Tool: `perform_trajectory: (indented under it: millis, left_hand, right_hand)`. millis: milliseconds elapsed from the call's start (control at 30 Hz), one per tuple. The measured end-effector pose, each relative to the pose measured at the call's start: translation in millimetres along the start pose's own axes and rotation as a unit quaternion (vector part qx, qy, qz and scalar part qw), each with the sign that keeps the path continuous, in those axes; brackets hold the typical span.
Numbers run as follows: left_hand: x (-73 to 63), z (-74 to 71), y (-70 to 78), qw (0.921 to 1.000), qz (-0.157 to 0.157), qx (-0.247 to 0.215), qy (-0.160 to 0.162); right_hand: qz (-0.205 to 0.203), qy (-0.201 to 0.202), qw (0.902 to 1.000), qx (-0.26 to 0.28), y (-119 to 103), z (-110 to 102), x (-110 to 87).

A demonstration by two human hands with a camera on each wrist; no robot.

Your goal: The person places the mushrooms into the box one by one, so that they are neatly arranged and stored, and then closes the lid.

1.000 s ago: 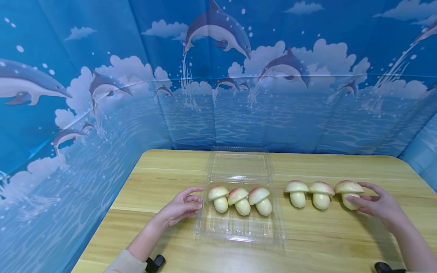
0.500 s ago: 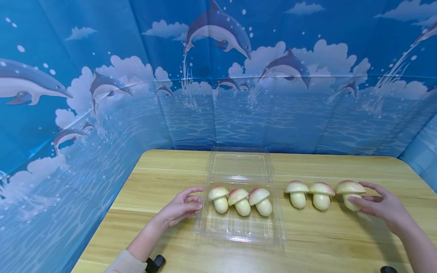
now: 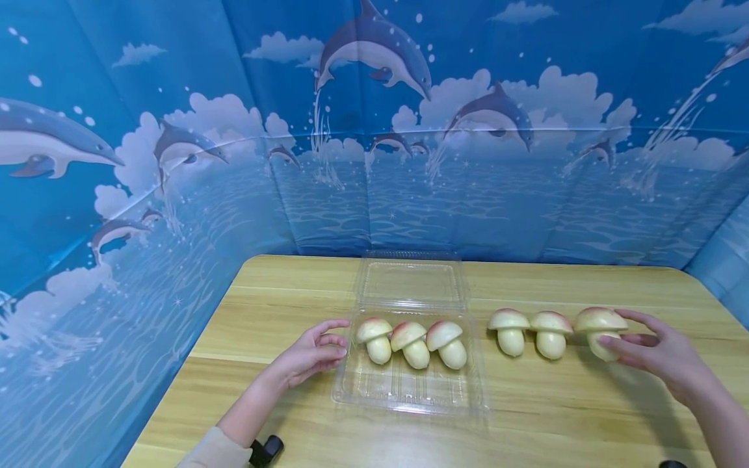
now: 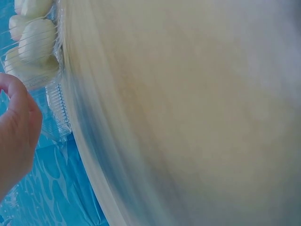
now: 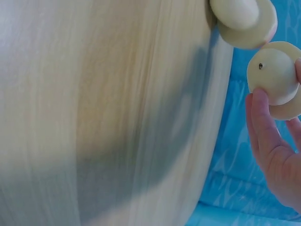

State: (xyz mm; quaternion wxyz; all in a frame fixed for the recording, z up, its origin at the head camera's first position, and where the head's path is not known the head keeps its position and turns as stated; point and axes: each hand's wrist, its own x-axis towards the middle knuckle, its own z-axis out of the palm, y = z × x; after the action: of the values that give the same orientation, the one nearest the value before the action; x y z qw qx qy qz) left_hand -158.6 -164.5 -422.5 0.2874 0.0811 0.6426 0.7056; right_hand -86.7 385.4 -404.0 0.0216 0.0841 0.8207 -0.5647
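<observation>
Pinching a toy mushroom [image 3: 595, 322] by thumb and fingers of the right hand [image 3: 667, 356].
Resting the left hand [image 3: 313, 354], fingers loosely parted, beside a clear clamshell [image 3: 404, 391], contact unclear, with three mushrooms [image 3: 415, 351] inside and two others [image 3: 510, 335] left of the pinched one.

We see three cream mushroom-shaped pieces [image 3: 414, 350] inside the clear rectangular plastic container [image 3: 404, 390], three others [image 3: 551, 341] at its right
</observation>
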Motion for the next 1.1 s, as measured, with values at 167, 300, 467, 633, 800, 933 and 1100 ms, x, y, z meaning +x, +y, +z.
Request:
perform_trajectory:
  millis: [167,300,467,633,800,933,1100]
  left_hand:
    - [0.1,-0.3,0.5,1.0,-0.001,0.001,0.0]
    - [0.6,-0.6,1.2,1.0,0.001,-0.002,0.001]
    - [0.5,-0.7,0.7,1.0,0.002,0.001,0.001]
    - [0.0,-0.3,-0.4,1.0,0.0,0.004,0.006]
    - [0.1,-0.4,-0.4,1.0,-0.001,0.003,0.008]
    - [0.2,-0.1,0.0,1.0,-0.001,0.002,0.007]
    - [-1.3,1.8,1.3,1.0,0.006,-0.003,-0.003]
  right_hand:
    - [-0.006,-0.008,0.9999,-0.006,-7,3,-2.4]
    - [-0.015,-0.013,0.9998,-0.003,-12,5,-3.2]
    - [-0.019,-0.011,0.9986,-0.048,-17,9,-4.2]
    - [-0.022,-0.024,0.9974,-0.064,-24,12,-5.5]
    - [-0.03,-0.042,0.9973,-0.051,-32,18,-7.5]
    - [-0.034,-0.05,0.9966,-0.055,-39,25,-8.6]
    - [-0.044,-0.06,0.9954,-0.06,-48,34,-11.1]
